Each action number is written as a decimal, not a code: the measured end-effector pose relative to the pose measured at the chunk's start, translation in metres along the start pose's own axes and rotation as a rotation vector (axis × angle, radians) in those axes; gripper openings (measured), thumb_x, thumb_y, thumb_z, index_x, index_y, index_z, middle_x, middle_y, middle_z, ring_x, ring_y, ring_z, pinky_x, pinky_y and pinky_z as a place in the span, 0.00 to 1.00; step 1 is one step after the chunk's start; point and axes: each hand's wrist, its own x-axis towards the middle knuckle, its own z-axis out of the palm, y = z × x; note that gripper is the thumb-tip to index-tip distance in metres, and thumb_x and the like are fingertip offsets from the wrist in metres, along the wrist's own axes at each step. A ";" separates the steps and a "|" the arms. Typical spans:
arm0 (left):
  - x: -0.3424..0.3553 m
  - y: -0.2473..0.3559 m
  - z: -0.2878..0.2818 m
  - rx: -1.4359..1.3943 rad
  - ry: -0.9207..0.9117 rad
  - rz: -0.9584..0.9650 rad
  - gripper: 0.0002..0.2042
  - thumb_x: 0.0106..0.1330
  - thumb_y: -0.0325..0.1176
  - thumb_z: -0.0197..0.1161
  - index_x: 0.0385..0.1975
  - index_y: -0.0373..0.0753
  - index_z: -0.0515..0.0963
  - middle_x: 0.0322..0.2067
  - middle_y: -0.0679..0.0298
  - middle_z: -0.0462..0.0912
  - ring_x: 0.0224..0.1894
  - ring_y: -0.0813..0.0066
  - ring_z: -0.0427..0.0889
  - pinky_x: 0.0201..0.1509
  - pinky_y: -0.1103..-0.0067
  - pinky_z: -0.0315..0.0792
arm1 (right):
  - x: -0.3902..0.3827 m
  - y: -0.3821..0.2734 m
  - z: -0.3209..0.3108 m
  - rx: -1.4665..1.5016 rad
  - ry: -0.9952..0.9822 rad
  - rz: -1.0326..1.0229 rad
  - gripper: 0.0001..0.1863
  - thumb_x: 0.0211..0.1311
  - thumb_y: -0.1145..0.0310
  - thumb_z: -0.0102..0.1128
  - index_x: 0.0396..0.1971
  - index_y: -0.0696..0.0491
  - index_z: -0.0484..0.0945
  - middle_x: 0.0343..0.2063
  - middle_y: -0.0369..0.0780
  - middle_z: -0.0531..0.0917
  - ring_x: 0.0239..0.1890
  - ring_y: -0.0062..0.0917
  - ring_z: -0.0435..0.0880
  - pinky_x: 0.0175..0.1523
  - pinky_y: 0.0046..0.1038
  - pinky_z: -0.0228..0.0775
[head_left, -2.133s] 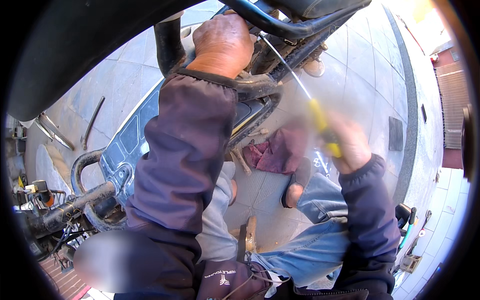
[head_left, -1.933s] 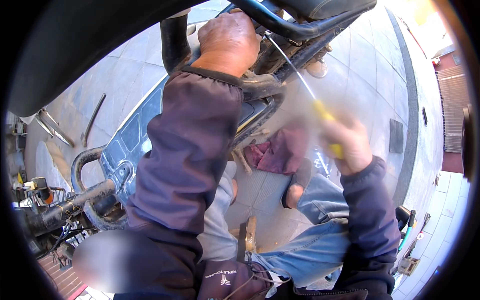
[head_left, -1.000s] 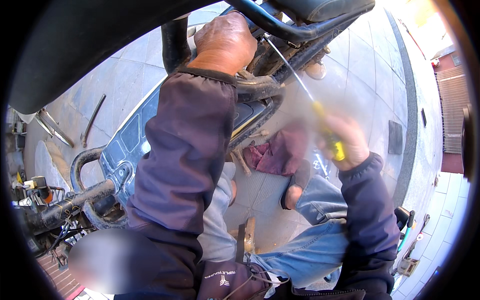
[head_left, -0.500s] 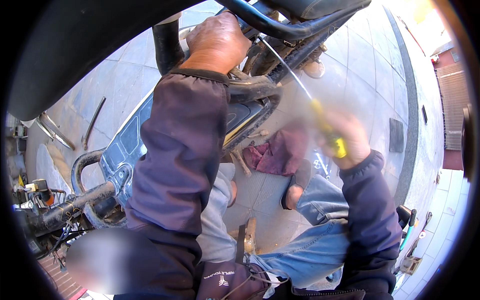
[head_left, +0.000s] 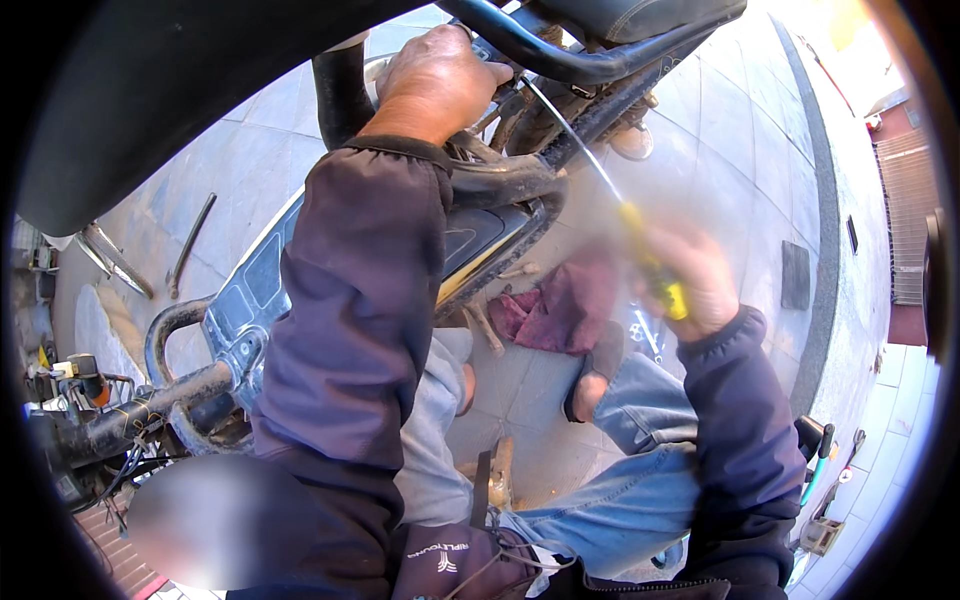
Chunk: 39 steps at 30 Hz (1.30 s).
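In my right hand (head_left: pixel 703 278) is a long screwdriver (head_left: pixel 578 138) with a yellow handle, my fingers wrapped round the grip. Its thin shaft slants up and left to the frame of a motorbike (head_left: pixel 505 185), where the tip meets dark parts below the seat. My left hand (head_left: pixel 440 80) is curled over parts of the bike beside that tip, thumb pointing toward it. What its fingers hold is hidden behind the hand. A black tubular bar (head_left: pixel 560 55) passes just above both the hand and the tip.
A dark red cloth (head_left: pixel 560 305) lies on the paved floor between my feet, with wrenches (head_left: pixel 645 330) beside it. A dark curved bar (head_left: pixel 190 245) lies at left. A flat dark piece (head_left: pixel 795 275) is at right. Another person's shoe (head_left: pixel 632 142) shows behind the bike.
My left thumb now sticks out to the right, near the screwdriver's tip. The screwdriver and my right hand keep almost the same place.
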 end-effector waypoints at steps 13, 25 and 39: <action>0.003 -0.001 0.002 -0.008 -0.022 -0.007 0.24 0.57 0.49 0.64 0.49 0.40 0.77 0.44 0.52 0.81 0.50 0.57 0.79 0.55 0.68 0.70 | 0.000 -0.001 0.000 -0.066 0.037 -0.023 0.09 0.58 0.70 0.61 0.36 0.57 0.73 0.29 0.46 0.82 0.19 0.25 0.81 0.15 0.20 0.68; -0.009 0.008 -0.005 0.041 -0.050 -0.009 0.25 0.54 0.46 0.67 0.49 0.39 0.77 0.43 0.51 0.81 0.49 0.56 0.79 0.55 0.68 0.70 | -0.005 -0.012 0.011 -0.382 0.152 -0.205 0.10 0.56 0.74 0.62 0.36 0.61 0.74 0.26 0.44 0.82 0.16 0.20 0.78 0.14 0.16 0.64; -0.005 0.003 0.004 0.055 0.023 0.050 0.23 0.53 0.44 0.68 0.47 0.39 0.78 0.42 0.52 0.82 0.48 0.55 0.79 0.54 0.67 0.71 | -0.004 0.004 0.012 -0.084 0.124 -0.095 0.09 0.58 0.74 0.60 0.37 0.61 0.73 0.27 0.45 0.82 0.18 0.23 0.80 0.16 0.19 0.68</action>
